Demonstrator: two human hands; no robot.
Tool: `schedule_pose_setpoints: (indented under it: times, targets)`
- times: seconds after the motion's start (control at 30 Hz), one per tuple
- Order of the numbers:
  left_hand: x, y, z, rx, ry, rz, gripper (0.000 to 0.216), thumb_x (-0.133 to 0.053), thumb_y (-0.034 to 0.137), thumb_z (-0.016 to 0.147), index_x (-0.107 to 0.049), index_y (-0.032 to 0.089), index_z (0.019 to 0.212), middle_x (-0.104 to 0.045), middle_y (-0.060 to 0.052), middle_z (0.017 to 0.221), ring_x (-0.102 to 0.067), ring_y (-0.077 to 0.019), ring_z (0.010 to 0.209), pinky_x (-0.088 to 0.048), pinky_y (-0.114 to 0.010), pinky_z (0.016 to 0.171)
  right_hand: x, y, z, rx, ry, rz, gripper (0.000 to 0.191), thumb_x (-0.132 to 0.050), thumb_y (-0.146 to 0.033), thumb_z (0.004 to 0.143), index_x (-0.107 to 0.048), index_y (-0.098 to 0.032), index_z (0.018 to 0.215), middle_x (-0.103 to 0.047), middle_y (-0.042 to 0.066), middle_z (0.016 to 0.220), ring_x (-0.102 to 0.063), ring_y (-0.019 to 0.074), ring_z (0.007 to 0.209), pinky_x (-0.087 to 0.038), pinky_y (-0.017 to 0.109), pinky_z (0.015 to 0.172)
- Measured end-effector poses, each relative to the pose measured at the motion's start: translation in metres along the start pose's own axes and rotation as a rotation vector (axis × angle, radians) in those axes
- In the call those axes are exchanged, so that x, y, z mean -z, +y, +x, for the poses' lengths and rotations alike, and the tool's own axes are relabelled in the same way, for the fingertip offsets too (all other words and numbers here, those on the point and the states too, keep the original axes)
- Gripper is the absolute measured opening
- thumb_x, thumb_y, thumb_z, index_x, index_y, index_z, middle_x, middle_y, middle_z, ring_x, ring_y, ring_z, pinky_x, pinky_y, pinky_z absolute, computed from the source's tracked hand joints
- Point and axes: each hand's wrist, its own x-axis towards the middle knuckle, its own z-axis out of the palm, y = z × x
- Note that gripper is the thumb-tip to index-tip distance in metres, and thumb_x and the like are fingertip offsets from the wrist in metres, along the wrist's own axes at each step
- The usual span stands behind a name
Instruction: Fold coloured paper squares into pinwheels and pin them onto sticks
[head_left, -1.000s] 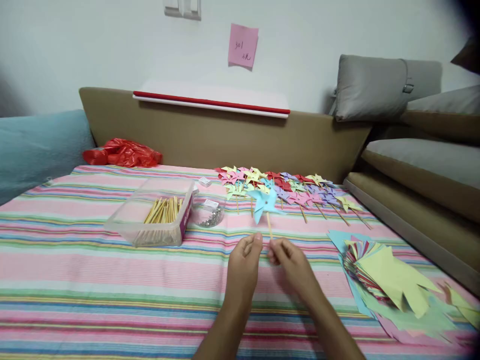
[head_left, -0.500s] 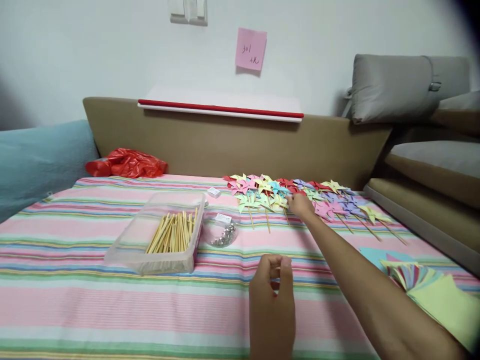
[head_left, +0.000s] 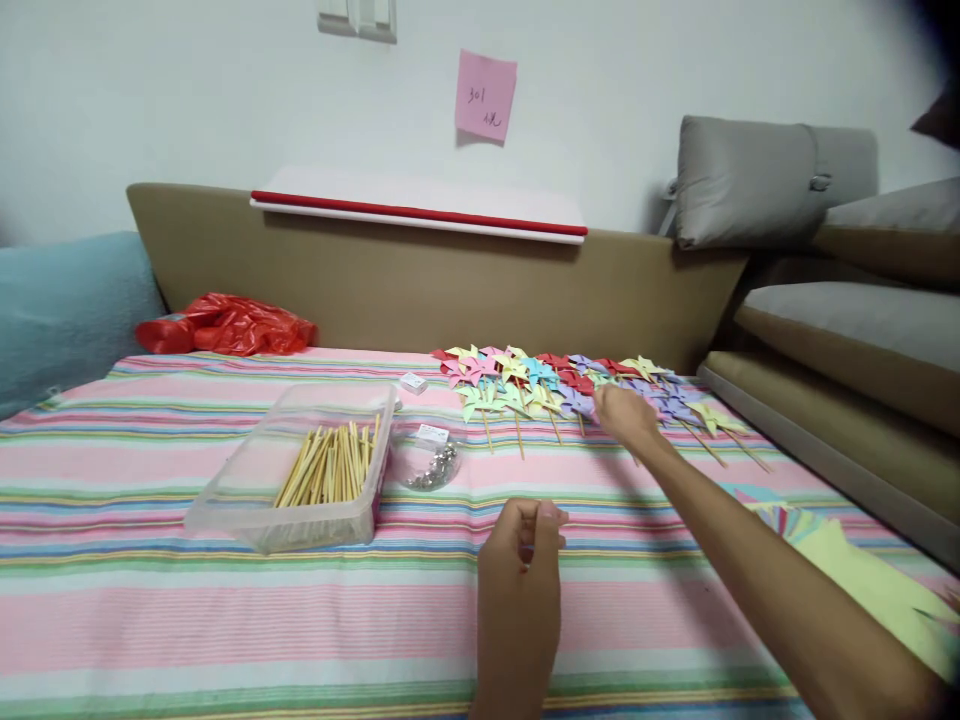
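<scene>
My left hand [head_left: 521, 590] is raised over the front of the striped cloth, its fingers curled in and the thumb against the index finger. I see nothing in it. Farther out, my right hand [head_left: 626, 415] reaches over the rows of paper pinwheels on sticks; its fingertips are turned away and hidden. Just left of that hand lies a purple pinwheel [head_left: 577, 400], its stick toward me. Green pinwheels [head_left: 481, 400] lie farther left, and a yellow pinwheel [head_left: 716, 418] to the right. The right hand covers part of the group.
A clear plastic box [head_left: 225, 508] holds wooden sticks [head_left: 330, 465]. Beside it, a round clear container [head_left: 427, 462] holds small metal pieces. Paper sheets [head_left: 862, 570] lie at right, partly behind my forearm. A red plastic bag [head_left: 244, 325] and stacked cushions [head_left: 840, 330] stand at the edges.
My right hand has moved right along the pinwheels, and the purple one it was covering now shows. The view has turned slightly right. My left hand keeps its curled shape.
</scene>
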Motion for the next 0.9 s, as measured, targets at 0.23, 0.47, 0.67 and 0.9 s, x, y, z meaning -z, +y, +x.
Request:
schedule_pose_setpoints:
  times: [0.23, 0.47, 0.67, 0.9]
  targets:
    - [-0.010, -0.005, -0.002, -0.070, -0.061, -0.032, 0.035, -0.054, 0.053, 0.092, -0.065, 0.020, 0.085, -0.075, -0.009, 0.096, -0.068, -0.0225, 0.085, -0.051, -0.037, 0.083, 0.085, 0.171, -0.075, 0.064, 0.126, -0.007, 0.032, -0.039, -0.031, 0.096, -0.064, -0.016, 0.109, -0.073, 0.019, 0.106, -0.070, 0.0350, 0.098, -0.052, 0.046, 0.080]
    - [-0.027, -0.010, -0.019, -0.141, -0.227, 0.069, 0.038, -0.056, 0.056, 0.090, -0.064, 0.019, 0.083, -0.074, -0.009, 0.094, -0.069, -0.0230, 0.086, -0.052, -0.035, 0.084, 0.031, 0.243, -0.188, 0.354, 0.138, 0.071, 0.054, -0.060, -0.059, 0.085, -0.067, -0.019, 0.121, -0.068, 0.014, 0.133, -0.064, 0.0337, 0.122, -0.050, 0.045, 0.103]
    - [-0.046, -0.032, -0.038, -0.145, -0.357, 0.145, 0.042, -0.051, 0.054, 0.093, -0.064, 0.017, 0.080, -0.074, -0.009, 0.087, -0.068, -0.0197, 0.076, -0.053, -0.032, 0.076, 0.006, 0.247, -0.207, 0.368, 0.225, 0.075, 0.046, -0.047, -0.050, 0.098, -0.068, -0.019, 0.125, -0.067, 0.013, 0.135, -0.060, 0.0303, 0.129, -0.049, 0.044, 0.108]
    - [-0.071, -0.047, -0.058, -0.267, -0.477, 0.388, 0.044, -0.043, 0.051, 0.097, -0.068, 0.017, 0.082, -0.074, -0.007, 0.079, -0.066, -0.0193, 0.069, -0.050, -0.030, 0.067, 0.003, 0.249, -0.207, 0.411, 0.221, 0.054, 0.034, -0.047, -0.036, 0.099, -0.068, -0.021, 0.121, -0.069, 0.012, 0.132, -0.062, 0.0296, 0.126, -0.050, 0.044, 0.105]
